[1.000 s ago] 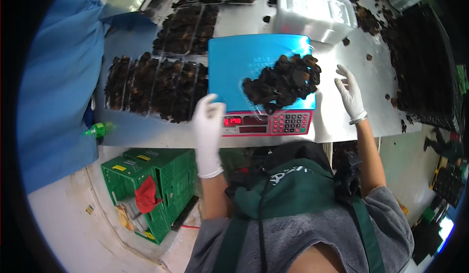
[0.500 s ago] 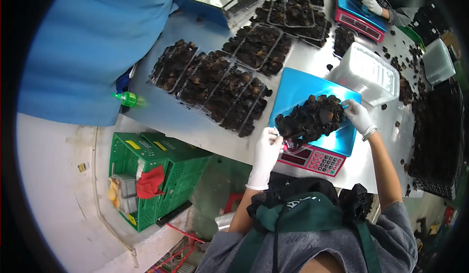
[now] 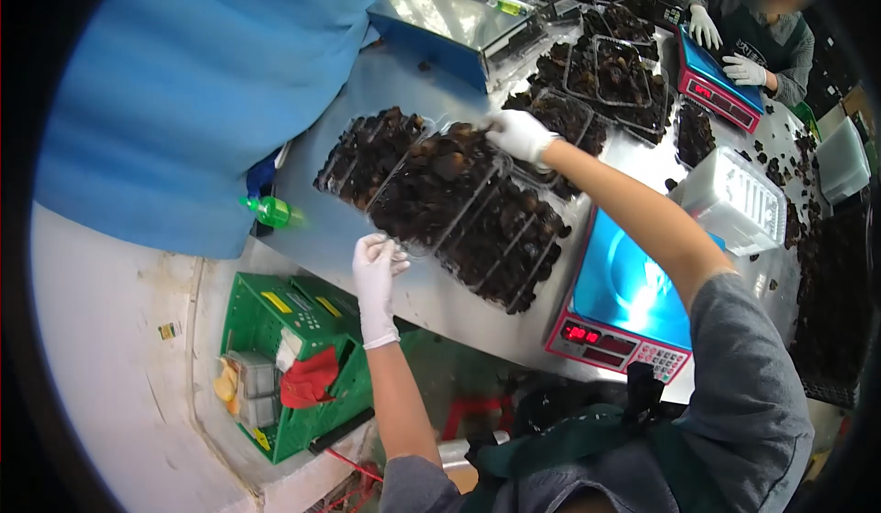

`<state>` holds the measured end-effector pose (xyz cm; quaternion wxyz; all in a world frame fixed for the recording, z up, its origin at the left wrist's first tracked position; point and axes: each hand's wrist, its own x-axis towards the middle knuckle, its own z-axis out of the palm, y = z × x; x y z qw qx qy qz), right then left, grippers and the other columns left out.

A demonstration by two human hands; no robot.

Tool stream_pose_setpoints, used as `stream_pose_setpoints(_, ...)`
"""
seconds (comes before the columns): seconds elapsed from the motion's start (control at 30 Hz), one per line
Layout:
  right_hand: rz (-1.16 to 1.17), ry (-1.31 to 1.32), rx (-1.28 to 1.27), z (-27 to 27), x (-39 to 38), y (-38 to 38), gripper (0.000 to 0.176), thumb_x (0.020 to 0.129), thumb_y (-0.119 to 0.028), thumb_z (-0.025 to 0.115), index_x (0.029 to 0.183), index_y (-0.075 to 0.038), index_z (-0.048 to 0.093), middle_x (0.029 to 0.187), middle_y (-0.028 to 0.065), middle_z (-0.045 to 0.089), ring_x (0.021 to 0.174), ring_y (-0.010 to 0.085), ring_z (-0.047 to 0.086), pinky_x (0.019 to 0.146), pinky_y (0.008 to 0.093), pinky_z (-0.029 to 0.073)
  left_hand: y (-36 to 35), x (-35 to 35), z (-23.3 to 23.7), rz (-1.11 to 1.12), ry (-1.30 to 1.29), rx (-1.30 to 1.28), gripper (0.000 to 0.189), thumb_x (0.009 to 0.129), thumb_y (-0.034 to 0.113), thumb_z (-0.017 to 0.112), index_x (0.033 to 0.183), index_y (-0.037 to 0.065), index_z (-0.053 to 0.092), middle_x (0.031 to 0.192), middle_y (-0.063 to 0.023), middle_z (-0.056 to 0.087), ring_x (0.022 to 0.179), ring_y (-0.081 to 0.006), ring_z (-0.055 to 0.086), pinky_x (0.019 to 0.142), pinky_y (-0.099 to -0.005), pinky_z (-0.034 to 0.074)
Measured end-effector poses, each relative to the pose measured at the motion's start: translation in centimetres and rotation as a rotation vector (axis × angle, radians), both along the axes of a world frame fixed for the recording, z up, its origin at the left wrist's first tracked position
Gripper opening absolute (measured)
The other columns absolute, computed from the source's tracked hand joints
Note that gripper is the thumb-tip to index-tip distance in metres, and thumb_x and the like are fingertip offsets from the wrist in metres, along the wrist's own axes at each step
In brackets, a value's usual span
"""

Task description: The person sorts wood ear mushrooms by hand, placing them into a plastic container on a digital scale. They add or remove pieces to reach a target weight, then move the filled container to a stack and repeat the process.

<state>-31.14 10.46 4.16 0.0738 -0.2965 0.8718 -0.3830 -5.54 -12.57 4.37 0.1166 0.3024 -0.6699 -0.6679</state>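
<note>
A clear plastic tray [image 3: 439, 183] of dark, curled pieces that look like black wood ear mushrooms lies on the left of the metal table, over or against other filled trays. At its near left corner is my left hand [image 3: 376, 270], white-gloved, fingers pinched on the rim. My right hand [image 3: 521, 137], also gloved, reaches across and grips the far right corner. Another filled tray [image 3: 367, 157] is to the left, and more filled trays [image 3: 509, 242] lie on the right. To the right, the blue-topped scale [image 3: 619, 270] bears no tray, and its red digits are lit.
Stacked clear containers [image 3: 734, 201] stand beyond the scale. A co-worker's gloved hands [image 3: 725, 50] rest by a second scale [image 3: 720, 86]. A wrapping machine [image 3: 454, 22] is at the back; a green bottle [image 3: 273, 212] lies at the left edge. Green crates [image 3: 284, 329] sit below.
Both hands have carried the filled tray off the scale and leftward to the other trays. The view has shifted with the head. The co-worker's hands have moved apart.
</note>
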Motion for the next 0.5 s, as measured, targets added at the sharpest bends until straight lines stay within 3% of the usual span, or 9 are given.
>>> stream_pose_setpoints(0.2,0.009,-0.054,0.09,-4.6,-5.6,-8.5,0.029,0.08,-0.014,0.061,0.107,-0.005,0.07,0.095,0.0173,0.071,0.095,0.0345,0.067,0.086,0.0396,0.052,-6.5,-4.9,-3.0,0.05,-0.084,0.023,0.018,0.093,0.008,0.062,0.108,0.005,0.052,0.088,-0.0084,0.064,0.071,-0.0155,0.064,0.06,-0.0281,0.058)
stream_pose_setpoints(0.27,-0.023,-0.147,-0.115,-5.4,-5.2,-7.6,0.032,0.083,-0.014,0.059,0.112,-0.003,0.067,0.102,0.0187,0.07,0.101,0.035,0.065,0.09,0.0389,0.051,-7.3,-5.1,-3.8,0.038,-0.12,0.013,0.018,0.094,0.008,0.062,0.108,0.005,0.052,0.089,-0.009,0.065,0.072,-0.0159,0.065,0.061,-0.0283,0.058)
stream_pose_setpoints(0.33,-0.031,0.052,-0.158,-5.3,-3.6,-4.5,0.032,0.087,-0.016,0.056,0.115,-0.002,0.066,0.114,0.0196,0.065,0.106,0.0322,0.063,0.095,0.0371,0.049,-7.2,-4.8,-3.5,0.027,-0.143,0.017,0.018,0.094,0.01,0.062,0.108,0.005,0.053,0.09,-0.0095,0.066,0.073,-0.0163,0.066,0.062,-0.0284,0.058)
stream_pose_setpoints(0.4,-0.036,-0.052,-0.346,-3.1,0.0,1.2,0.031,0.089,-0.02,0.059,0.114,-0.003,0.066,0.112,0.0171,0.065,0.104,0.0309,0.064,0.095,0.037,0.049,-7.4,-4.4,-3.4,-0.004,-0.179,0.015,0.02,0.094,0.015,0.063,0.11,0.005,0.055,0.09,-0.0086,0.066,0.074,-0.0164,0.066,0.063,-0.0293,0.058)
stream_pose_setpoints(0.43,-0.049,0.038,-0.413,-2.2,2.0,4.7,0.028,0.089,-0.018,0.059,0.113,-0.004,0.066,0.109,0.0157,0.066,0.104,0.0301,0.064,0.095,0.0363,0.049,-7.4,-4.0,-3.2,0.005,-0.184,-0.001,0.022,0.095,0.016,0.063,0.112,0.005,0.055,0.093,-0.0085,0.066,0.074,-0.0156,0.064,0.063,-0.0288,0.057)
stream_pose_setpoints(0.47,-0.051,0.151,-0.312,-0.9,3.8,9.1,0.026,0.094,-0.014,0.058,0.117,-0.003,0.065,0.115,0.0117,0.065,0.11,0.0234,0.062,0.098,0.0343,0.048,-7.2,-3.4,-2.8,0.005,-0.189,-0.018,0.023,0.095,0.017,0.063,0.114,0.006,0.056,0.095,-0.0085,0.065,0.074,-0.0149,0.063,0.063,-0.0283,0.056)
stream_pose_setpoints(0.5,-0.135,0.201,-0.299,-0.5,5.3,13.5,0.024,0.094,-0.011,0.057,0.114,-0.003,0.066,0.116,0.0115,0.065,0.111,0.0244,0.062,0.098,0.0351,0.047,-7.2,-2.7,-2.5,0.022,-0.164,-0.073,0.026,0.096,0.018,0.061,0.117,0.006,0.055,0.097,-0.0084,0.064,0.074,-0.0139,0.061,0.064,-0.0275,0.055)
